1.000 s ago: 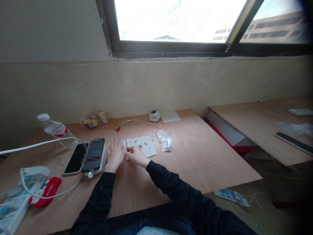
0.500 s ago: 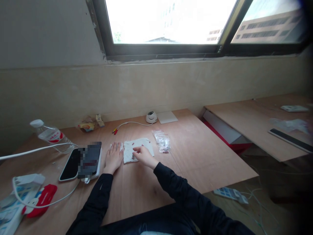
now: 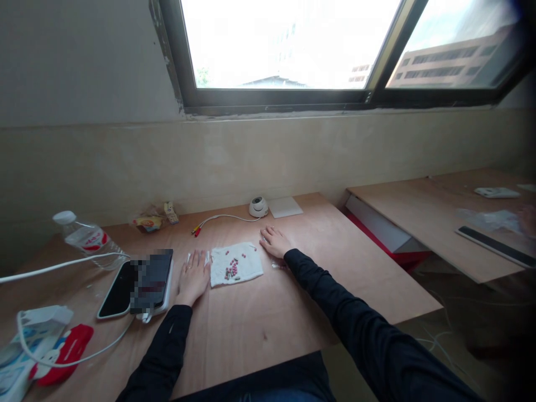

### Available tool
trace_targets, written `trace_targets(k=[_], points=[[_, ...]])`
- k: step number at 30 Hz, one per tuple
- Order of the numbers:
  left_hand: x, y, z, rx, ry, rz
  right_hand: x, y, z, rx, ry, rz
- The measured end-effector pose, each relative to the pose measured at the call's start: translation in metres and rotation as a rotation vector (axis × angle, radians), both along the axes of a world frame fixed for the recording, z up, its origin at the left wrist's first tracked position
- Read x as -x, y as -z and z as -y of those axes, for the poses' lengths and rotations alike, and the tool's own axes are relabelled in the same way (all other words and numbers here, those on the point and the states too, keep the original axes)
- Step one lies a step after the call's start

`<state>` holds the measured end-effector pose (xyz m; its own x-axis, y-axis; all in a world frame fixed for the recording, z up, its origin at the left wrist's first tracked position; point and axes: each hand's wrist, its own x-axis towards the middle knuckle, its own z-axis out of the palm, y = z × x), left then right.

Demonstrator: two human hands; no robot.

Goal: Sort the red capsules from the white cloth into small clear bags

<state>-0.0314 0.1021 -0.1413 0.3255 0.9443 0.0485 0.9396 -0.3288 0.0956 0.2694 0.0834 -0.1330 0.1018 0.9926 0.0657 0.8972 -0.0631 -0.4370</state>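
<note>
White cloth (image 3: 252, 267) lies flat on the counter (image 3: 259, 329) between the 2 hands, with small reddish pieces (image 3: 233, 267) on it. Most pieces cluster just off its middle, toward 8 o'clock; a few sit apart toward 11 and 1 o'clock. At the cloth's 9 o'clock, just beside its edge, the left hand (image 3: 195, 277) rests palm down, fingers extended and slightly spread, with clear plastic (image 3: 189, 257) showing past the fingers. At 2 o'clock the right hand (image 3: 274, 241) lies over clear bags (image 3: 277, 263), fingers reaching forward; whether it pinches 1, I cannot tell. The camera (image 3: 258, 206) stands at 1 o'clock. Beyond the left hand, at 9 o'clock, lie 2 phones (image 3: 115, 293), with a bottle (image 3: 90, 241) at their 10 o'clock.
</note>
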Motion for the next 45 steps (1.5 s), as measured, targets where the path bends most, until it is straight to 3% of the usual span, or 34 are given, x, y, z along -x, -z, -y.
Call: trace_targets(k=[5, 11, 15, 20, 24, 28, 34, 37, 40, 43, 45], points=[[0.0, 0.003, -0.001, -0.009, -0.002, -0.03, 0.007, 0.019, 0.018, 0.001, 0.01, 0.068], [0.0, 0.003, -0.002, 0.0, 0.001, -0.021, 0.019, 0.026, 0.044, -0.027, 0.007, 0.087], [0.001, 0.001, -0.005, 0.018, 0.005, 0.037, 0.018, 0.025, 0.053, -0.103, 0.031, 0.032], [0.001, -0.012, -0.003, -0.011, -0.007, 0.073, -0.001, 0.011, 0.065, -0.144, 0.111, -0.036], [-0.014, -0.027, 0.017, -0.091, -0.012, 0.255, -0.015, 0.0, 0.075, -0.015, 0.118, -0.111], [-0.041, -0.036, 0.047, -0.099, 0.074, 0.498, -0.013, -0.003, 0.077, 0.048, 0.148, -0.145], [-0.071, -0.048, 0.091, 0.035, 0.181, 0.809, -0.007, -0.024, 0.089, 0.108, 0.125, -0.251], [-0.081, -0.062, 0.115, 0.077, 0.168, 0.941, 0.0, -0.043, 0.109, 0.19, 0.013, -0.446], [-0.087, -0.076, 0.139, 0.177, 0.22, 1.019, 0.02, -0.06, 0.133, 0.262, -0.114, -1.024], [-0.087, -0.086, 0.155, 0.24, 0.259, 1.062, 0.045, -0.068, 0.151, 0.243, -0.06, -1.406], [-0.083, -0.091, 0.16, 0.278, 0.235, 1.094, 0.058, -0.07, 0.159, 0.22, -0.05, -1.549]])
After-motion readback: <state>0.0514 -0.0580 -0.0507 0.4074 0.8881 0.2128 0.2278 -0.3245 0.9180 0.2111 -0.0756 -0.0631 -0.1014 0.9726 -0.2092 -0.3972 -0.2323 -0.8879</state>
